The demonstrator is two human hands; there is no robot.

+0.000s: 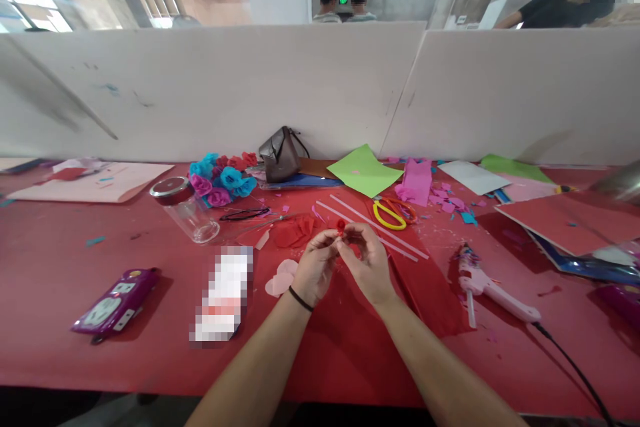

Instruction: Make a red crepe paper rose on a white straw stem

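Forearms (pixel 267 353) converge; left hand (pixel 319 267) and right hand (pixel 369 267) hold red piece (pixel 341 225) at fingertips (pixel 343 249).

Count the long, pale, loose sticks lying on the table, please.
2: one stick runs partly behind the right hand; the other stick lies beside it, slightly farther off. More may be hidden under the hands.

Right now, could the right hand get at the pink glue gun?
Probably yes: the pink glue gun lies off to the right, nothing upright between. But the right hand is pinching a small red piece with the left hand, so it would likely need to let go first.
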